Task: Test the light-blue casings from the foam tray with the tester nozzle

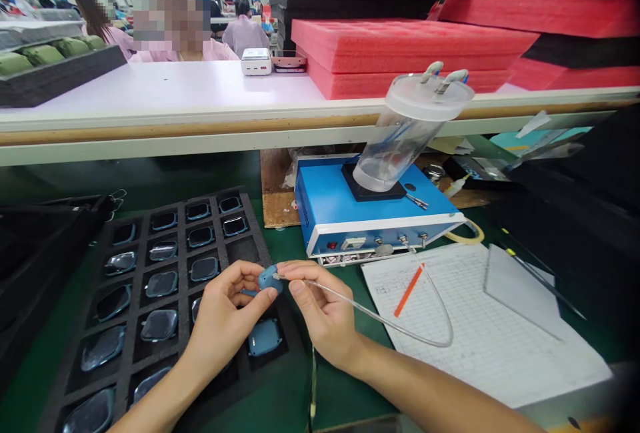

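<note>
My left hand point(227, 309) grips a small blue watch case point(269, 279) between thumb and fingers, above the right edge of a black foam tray point(134, 299). Close beside it, my right hand point(325, 313) pinches the end of a clear thin tube point(370, 313), whose tip touches the side of the case. The tube loops over the paper and runs to the front of a blue box point(375, 209). Another blue case point(265, 337) lies back-up in the tray below my hands, and several dark-faced watch pieces sit in the other compartments.
A clear cylinder point(395, 139) stands tilted in view on the blue box. Written sheets point(480, 326) with an orange strip point(409, 290) lie at the right. A shelf point(200, 96) crosses behind, bearing red foam point(400, 53) and a white device point(257, 62). People in pink sit beyond.
</note>
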The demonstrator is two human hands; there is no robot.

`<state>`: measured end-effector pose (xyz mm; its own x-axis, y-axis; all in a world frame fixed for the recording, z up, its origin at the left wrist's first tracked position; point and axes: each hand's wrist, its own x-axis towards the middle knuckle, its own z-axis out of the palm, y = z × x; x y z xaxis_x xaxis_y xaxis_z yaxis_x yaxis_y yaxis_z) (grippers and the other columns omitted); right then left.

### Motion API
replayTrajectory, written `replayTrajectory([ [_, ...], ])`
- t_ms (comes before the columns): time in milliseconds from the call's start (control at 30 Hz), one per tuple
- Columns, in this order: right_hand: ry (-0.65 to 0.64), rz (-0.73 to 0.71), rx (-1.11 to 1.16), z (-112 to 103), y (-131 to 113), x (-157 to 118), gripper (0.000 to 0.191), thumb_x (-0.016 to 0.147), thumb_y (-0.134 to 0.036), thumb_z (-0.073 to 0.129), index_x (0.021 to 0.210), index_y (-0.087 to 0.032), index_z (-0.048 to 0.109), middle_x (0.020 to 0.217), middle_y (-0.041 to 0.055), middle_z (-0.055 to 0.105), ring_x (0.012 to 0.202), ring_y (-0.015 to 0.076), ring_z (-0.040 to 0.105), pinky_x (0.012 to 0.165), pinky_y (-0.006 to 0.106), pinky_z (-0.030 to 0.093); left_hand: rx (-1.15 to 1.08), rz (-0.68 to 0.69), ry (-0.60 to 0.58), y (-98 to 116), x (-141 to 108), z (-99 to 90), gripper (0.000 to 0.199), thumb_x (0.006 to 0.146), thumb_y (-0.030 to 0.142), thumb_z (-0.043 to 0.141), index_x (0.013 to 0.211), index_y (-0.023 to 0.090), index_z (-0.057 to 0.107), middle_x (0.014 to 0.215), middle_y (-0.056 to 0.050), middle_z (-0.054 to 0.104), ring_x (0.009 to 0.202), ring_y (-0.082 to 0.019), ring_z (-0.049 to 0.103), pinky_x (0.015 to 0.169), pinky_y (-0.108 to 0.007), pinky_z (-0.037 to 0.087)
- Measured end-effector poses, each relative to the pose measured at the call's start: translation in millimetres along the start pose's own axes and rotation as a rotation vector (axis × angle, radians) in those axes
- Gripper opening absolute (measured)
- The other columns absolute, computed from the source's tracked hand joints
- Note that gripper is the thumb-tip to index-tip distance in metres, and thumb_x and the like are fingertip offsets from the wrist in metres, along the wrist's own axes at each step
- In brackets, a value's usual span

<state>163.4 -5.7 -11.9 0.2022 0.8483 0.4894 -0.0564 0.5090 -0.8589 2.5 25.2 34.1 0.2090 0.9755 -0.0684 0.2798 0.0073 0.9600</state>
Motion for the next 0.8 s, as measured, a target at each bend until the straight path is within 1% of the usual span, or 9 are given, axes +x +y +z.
replayTrajectory([
  [300, 0.007, 0.000, 0.001, 0.7, -1.4, 1.1, 0.014, 0.100, -0.022, 0.059, 0.101, -0.024, 0.072, 0.101, 0.0075, 0.076, 0.104, 0.0222, 0.074, 0.093, 0.039, 0.062, 0.007, 0.005, -0.002, 0.8, 0.7, 0.0, 0.025, 0.075, 0.035, 0.080, 0.089, 0.018, 0.069, 0.081, -0.005, 0.071, 0.075, -0.018, 0.065, 0.062, -0.024, 0.055],
  [800, -0.015, 0.016, 0.064, -0.2, 2.8, 0.2, 0.019, 0.100, -0.016, 0.059, 0.105, -0.026, 0.073, 0.104, 0.0057, 0.074, 0.108, 0.0216, 0.072, 0.096, 0.038, 0.058, 0.012, 0.010, -0.008, -4.3, 3.1, -0.3, 0.026, 0.076, 0.036, 0.080, 0.091, 0.018, 0.070, 0.084, -0.005, 0.072, 0.077, -0.018, 0.066, 0.064, -0.024, 0.056],
])
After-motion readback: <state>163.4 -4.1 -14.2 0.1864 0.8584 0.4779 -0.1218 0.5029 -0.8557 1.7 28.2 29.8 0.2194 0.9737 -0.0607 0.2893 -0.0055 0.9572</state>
